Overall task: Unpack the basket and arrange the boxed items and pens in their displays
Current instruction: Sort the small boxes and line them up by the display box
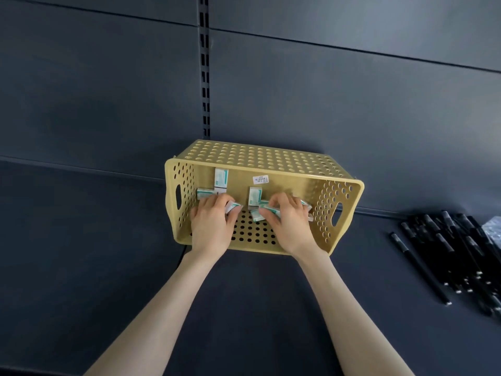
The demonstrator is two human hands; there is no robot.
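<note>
A yellow perforated basket [336, 202] stands on the dark shelf against the back panel. Several small white-and-teal boxes [221, 178] lie on its floor. Both my hands reach inside. My left hand [212, 221] grips one small box [232, 206] near the left side, fingers curled round it. My right hand [288, 221] holds several boxes [259, 214] bunched under its curled fingers near the middle. One more box [254, 198] stands upright between the hands. A pile of black pens [455, 253] lies on the shelf at the right.
The dark shelf surface [95, 253] stretches left and in front of the basket. A slotted upright [205, 63] runs up the back panel behind it. Something in clear wrapping [492, 229] shows at the right edge beside the pens.
</note>
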